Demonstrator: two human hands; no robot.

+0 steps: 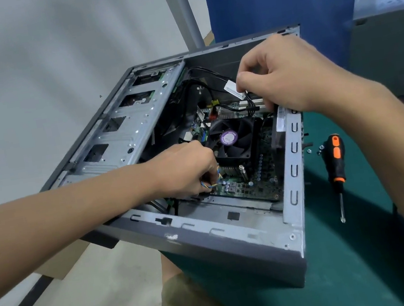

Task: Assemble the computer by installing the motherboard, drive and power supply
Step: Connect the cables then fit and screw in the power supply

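Note:
An open grey computer case (225,239) lies on its side on the green table. Inside it sits the green motherboard (253,184) with a black CPU fan (233,140) bearing a purple sticker. My left hand (185,171) reaches in beside the fan and pinches thin blue and yellow wires (212,184) at the board's near edge. My right hand (286,76) hovers over the far side of the board and pinches a bundle of black cables (247,98) with a white label. A silver drive cage (125,128) fills the case's left side.
A black and orange screwdriver (335,158) lies on the green table (356,247) right of the case, with a few small screws (314,151) near its handle. A grey box (390,43) stands at the far right. The case overhangs the table's left edge.

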